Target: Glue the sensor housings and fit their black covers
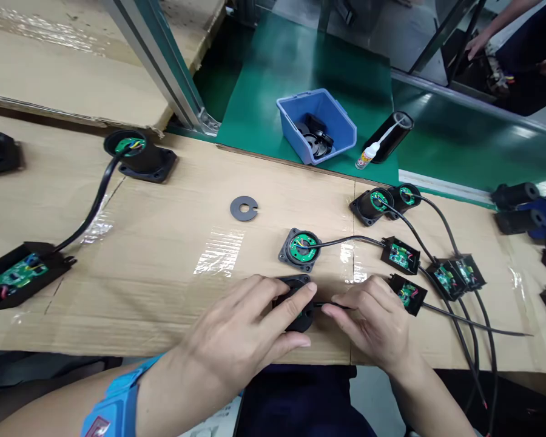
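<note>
At the front of the cardboard, my left hand [243, 325] spreads over a black square-flanged housing [295, 282] and grips it, hiding most of it. My right hand [375, 321] pinches a thin black cable [321, 304] that runs from this housing. Beyond my right knuckles lies a small black box [408, 294] with a green circuit board inside. Just behind the held housing sits another flanged housing [303, 247]; its round green board shows, and a cable joins it to an open black box [400, 255]. A grey slotted ring [244, 208] rests flat farther back.
Behind the cardboard stands a blue bin [316, 127] holding black parts. Beside it are a small white bottle [367, 156] and a black tube [391, 136]. Wired housings [373, 206] lie right, a larger one [141, 158] left. A metal post [164, 67] rises behind. Another person's hand [477, 45] shows top right.
</note>
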A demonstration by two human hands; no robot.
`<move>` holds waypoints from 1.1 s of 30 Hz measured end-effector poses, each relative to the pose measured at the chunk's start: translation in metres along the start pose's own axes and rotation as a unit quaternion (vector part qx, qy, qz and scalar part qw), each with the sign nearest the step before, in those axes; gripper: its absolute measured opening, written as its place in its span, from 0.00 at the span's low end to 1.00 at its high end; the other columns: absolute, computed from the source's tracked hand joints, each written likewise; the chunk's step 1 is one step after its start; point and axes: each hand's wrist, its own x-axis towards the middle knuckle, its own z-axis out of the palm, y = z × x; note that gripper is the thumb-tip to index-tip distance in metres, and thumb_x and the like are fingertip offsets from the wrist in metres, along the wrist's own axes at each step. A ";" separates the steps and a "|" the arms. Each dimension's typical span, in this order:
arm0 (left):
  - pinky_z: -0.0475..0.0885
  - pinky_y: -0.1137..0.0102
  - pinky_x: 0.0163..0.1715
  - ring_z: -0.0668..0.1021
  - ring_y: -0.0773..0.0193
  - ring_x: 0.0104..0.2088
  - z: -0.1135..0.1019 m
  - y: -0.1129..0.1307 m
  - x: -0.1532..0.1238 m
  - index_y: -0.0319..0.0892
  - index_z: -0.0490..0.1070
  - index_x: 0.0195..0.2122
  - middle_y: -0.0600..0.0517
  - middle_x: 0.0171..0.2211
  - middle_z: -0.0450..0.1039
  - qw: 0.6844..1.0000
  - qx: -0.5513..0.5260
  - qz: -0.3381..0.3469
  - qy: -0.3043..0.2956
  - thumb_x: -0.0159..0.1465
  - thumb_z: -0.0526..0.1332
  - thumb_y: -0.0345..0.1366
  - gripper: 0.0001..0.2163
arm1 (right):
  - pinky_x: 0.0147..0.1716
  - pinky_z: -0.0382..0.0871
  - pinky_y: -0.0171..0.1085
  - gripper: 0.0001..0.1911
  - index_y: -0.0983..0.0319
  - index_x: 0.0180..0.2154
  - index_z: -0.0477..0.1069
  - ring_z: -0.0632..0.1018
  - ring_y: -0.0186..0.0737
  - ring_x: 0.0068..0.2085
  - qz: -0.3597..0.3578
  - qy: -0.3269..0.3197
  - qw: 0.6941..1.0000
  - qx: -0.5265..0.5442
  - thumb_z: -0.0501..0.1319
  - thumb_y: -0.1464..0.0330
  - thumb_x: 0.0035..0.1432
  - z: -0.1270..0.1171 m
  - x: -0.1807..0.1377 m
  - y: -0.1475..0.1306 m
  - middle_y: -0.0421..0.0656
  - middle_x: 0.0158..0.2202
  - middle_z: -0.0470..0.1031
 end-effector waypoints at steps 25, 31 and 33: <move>0.74 0.61 0.36 0.79 0.55 0.38 0.001 0.004 0.008 0.25 0.72 0.55 0.44 0.40 0.81 0.987 0.133 0.095 -0.003 0.77 0.49 0.33 0.17 | 0.21 0.72 0.39 0.18 0.73 0.47 0.78 0.79 0.37 0.27 -0.193 -0.020 0.979 -0.064 0.63 0.62 0.69 0.009 -0.013 -0.015 0.44 0.28 0.80; 0.73 0.62 0.44 0.79 0.56 0.44 0.004 0.000 0.003 0.28 0.76 0.52 0.43 0.49 0.80 0.971 0.185 0.150 0.009 0.73 0.48 0.21 0.17 | 0.18 0.69 0.37 0.10 0.72 0.44 0.77 0.74 0.33 0.21 -0.169 -0.018 0.982 -0.078 0.66 0.71 0.64 0.025 -0.018 -0.017 0.39 0.24 0.76; 0.72 0.62 0.46 0.79 0.55 0.47 0.005 -0.005 0.001 0.29 0.77 0.50 0.42 0.52 0.79 0.969 0.181 0.168 0.003 0.71 0.48 0.20 0.17 | 0.18 0.69 0.37 0.10 0.72 0.44 0.77 0.73 0.33 0.21 -0.161 -0.026 0.983 -0.083 0.65 0.71 0.65 0.026 -0.019 -0.018 0.39 0.23 0.75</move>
